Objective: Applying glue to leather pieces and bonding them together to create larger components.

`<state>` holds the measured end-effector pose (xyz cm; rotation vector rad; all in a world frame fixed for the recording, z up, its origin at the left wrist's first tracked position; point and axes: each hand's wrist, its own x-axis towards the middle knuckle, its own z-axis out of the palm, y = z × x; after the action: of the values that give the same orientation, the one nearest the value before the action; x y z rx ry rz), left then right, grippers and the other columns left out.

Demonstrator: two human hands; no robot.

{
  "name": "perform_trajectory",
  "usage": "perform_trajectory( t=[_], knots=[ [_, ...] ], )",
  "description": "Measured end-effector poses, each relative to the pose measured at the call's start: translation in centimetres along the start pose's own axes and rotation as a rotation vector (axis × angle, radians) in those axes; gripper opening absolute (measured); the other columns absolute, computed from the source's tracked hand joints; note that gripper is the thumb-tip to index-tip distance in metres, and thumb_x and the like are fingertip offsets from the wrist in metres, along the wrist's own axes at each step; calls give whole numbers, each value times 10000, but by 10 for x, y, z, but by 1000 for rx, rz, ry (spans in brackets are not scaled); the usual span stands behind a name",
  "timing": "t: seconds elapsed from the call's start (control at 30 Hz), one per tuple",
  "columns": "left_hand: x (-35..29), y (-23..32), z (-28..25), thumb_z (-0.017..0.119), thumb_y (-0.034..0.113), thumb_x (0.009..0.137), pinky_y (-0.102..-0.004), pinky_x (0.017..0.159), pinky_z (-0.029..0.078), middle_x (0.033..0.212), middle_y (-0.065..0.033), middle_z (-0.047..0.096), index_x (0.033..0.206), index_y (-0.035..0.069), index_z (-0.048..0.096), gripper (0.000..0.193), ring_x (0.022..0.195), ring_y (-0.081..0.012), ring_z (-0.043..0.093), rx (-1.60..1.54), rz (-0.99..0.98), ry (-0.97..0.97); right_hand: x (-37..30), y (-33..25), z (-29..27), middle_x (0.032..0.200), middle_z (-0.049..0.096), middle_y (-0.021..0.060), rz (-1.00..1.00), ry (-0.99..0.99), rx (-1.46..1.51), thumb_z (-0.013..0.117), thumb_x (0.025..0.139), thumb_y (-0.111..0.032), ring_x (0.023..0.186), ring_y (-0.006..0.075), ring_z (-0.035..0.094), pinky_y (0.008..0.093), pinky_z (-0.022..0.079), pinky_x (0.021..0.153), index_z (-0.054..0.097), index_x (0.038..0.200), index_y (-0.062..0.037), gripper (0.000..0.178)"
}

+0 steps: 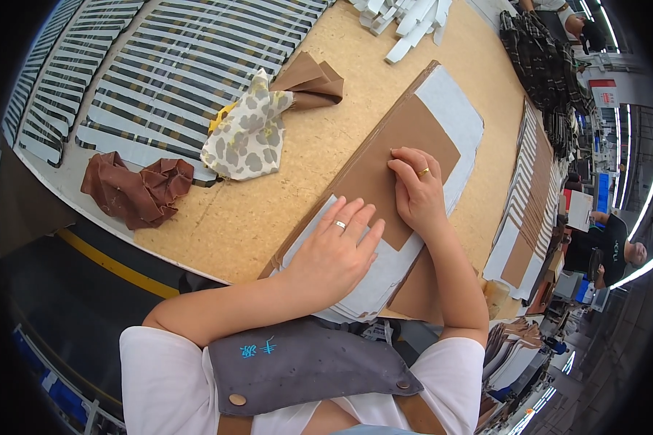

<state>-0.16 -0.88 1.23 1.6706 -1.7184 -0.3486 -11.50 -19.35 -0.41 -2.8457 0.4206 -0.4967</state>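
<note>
A stack of brown sheets (410, 134) and white sheets (450, 101) lies slantwise on the table in front of me. My left hand (334, 254) rests on the stack's near part, fingers stretched out and a ring on one of them. Over the brown top sheet, my right hand (421, 192) is closed, its thumb and fingertips pressed together. Whatever they may pinch is too small to make out. This hand wears a ring too.
Left of the stack lie crumpled reddish-brown cloth (138, 188), spotted cloth (250, 134) and brown cloth (312, 81). Striped strips (167, 80) cover the far left. White strips (406, 22) lie at the back, striped panels (526, 196) at right. A person (609, 250) stands beyond.
</note>
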Motion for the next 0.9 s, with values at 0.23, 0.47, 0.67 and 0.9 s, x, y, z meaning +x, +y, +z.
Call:
perform_trajectory(
  t=[0.23,0.47,0.67,0.9],
  knots=[
    [-1,3,16,675,177,775,-466,1030,324,1112,-174,492,1123,-14,545,418,1130,-324,443,19,-43,-60,0,1,-1,1125,556,58,-2,-6,4,557,702,60,1059,277,522,402,399,908,578,979,-60,303],
    [0,3,18,681,173,767,-456,1023,332,1092,-174,488,1115,-20,540,422,1112,-333,448,37,-34,-68,3,-19,-9,1128,564,62,4,-15,12,594,741,35,1069,273,526,424,400,946,590,983,-54,258],
    [1,3,16,681,178,765,-459,1024,333,1080,-183,485,1114,-23,541,426,1111,-336,447,33,-34,-76,-3,-29,3,1113,573,64,-54,-43,162,621,760,-1,1075,267,529,412,408,941,603,993,-58,240],
    [1,1,3,674,202,777,-457,1032,325,1141,-179,495,1148,-17,534,453,1146,-329,438,71,-20,-46,-4,-26,3,1138,559,62,-46,-48,150,623,769,-29,1067,278,525,407,402,934,601,1023,-61,256]
  ],
)
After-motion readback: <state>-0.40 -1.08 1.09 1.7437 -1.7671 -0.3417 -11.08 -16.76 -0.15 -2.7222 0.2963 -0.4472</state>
